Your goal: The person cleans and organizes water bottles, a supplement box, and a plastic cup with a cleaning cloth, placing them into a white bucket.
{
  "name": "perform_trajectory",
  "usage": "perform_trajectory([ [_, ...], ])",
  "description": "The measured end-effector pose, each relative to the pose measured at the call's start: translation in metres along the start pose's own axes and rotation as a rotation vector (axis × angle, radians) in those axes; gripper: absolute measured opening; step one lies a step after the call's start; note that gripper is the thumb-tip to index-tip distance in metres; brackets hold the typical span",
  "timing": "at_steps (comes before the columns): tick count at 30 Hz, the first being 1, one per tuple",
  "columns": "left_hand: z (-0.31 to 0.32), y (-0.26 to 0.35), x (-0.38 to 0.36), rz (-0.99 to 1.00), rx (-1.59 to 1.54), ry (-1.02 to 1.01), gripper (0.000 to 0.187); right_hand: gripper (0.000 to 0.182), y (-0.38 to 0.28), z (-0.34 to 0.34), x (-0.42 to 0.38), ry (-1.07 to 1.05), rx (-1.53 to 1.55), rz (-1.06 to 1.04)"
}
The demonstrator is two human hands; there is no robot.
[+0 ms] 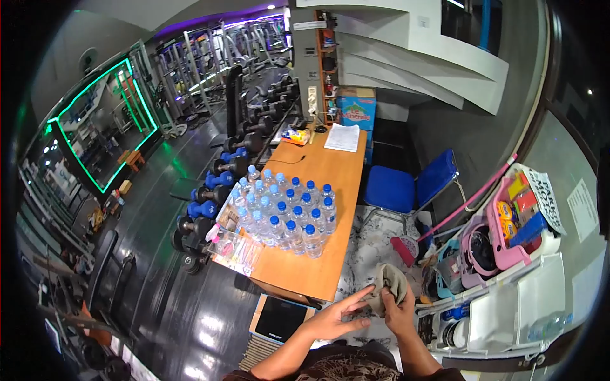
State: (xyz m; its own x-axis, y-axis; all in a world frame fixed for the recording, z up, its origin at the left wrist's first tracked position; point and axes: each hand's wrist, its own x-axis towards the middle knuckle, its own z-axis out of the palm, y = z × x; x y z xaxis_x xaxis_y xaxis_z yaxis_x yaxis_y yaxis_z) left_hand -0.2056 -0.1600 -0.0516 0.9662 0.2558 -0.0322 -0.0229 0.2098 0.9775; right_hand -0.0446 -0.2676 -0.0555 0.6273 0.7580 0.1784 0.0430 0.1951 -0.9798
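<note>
Dark gym flooring (152,267) extends along the left side, with dumbbells (219,178) racked beside a wooden table (348,203), a position that appears to keep the walkway free. On the table, plastic bottles (293,236) stand upright in close rows toward the near half; light caps sit to the left, dark blue caps to the right, a grouping that probably serves to separate two kinds. Paper sheets (343,136) lie flat at the far end, apart from the bottles, presumably to stay dry and legible. At the near edge of the scene, beyond the table's near right corner, a person holds a bunched grey cloth (394,281) above the floor, clear of the tabletop. Right hand (398,311): thumb and fingers clamped on the lower part of the cloth, evidently carrying its weight. Left hand (337,319): fingers spread apart, tips directed at the cloth's left side; from where I stand, I cannot tell whether they touch it. One firm pinch seems sufficient for so soft an item.
</note>
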Motion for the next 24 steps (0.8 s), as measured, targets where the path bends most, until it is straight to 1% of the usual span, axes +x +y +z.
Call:
perform_trajectory([
  [2,-0.007,-0.006,0.002,0.027,-0.001,0.028,0.074,0.031,0.0,0.002,0.01,0.002,0.019,0.005],
  [3,-0.014,-0.01,0.005,0.003,-0.001,0.042,0.072,0.033,0.004,0.0,0.015,-0.004,-0.022,-0.036],
  [5,-0.029,-0.015,0.01,-0.048,-0.002,0.065,0.068,0.034,0.003,0.0,0.025,0.015,0.013,-0.035],
  [6,-0.037,-0.014,0.013,-0.08,0.078,0.155,0.059,0.034,0.003,-0.002,0.031,0.027,0.029,-0.037],
  [8,-0.06,-0.016,0.026,-0.116,0.25,0.373,0.055,0.035,0.008,-0.01,0.042,0.001,0.013,-0.043],
  [11,-0.117,-0.051,0.053,0.192,0.865,0.732,0.052,0.036,0.008,-0.017,0.061,-0.028,0.018,-0.011],
  [14,-0.149,-0.052,0.08,0.091,0.84,0.919,0.055,0.035,0.006,-0.023,0.085,-0.046,0.037,-0.024],
  [16,-0.17,-0.058,0.098,0.05,0.82,0.96,0.054,0.034,0.003,-0.026,0.101,-0.076,0.061,-0.057],
  [18,-0.184,-0.067,0.113,0.003,0.877,1.003,0.055,0.033,-0.003,-0.03,0.117,-0.112,0.078,-0.051],
  [20,-0.194,-0.077,0.125,-0.04,1.011,1.037,0.056,0.033,-0.005,-0.035,0.129,-0.136,0.086,-0.033],
  [23,-0.195,-0.077,0.132,-0.114,1.103,1.053,0.056,0.033,0.001,-0.045,0.146,-0.138,0.045,-0.043],
  [24,-0.196,-0.078,0.134,-0.109,1.066,1.063,0.056,0.033,0.005,-0.048,0.151,-0.139,0.055,-0.037],
])
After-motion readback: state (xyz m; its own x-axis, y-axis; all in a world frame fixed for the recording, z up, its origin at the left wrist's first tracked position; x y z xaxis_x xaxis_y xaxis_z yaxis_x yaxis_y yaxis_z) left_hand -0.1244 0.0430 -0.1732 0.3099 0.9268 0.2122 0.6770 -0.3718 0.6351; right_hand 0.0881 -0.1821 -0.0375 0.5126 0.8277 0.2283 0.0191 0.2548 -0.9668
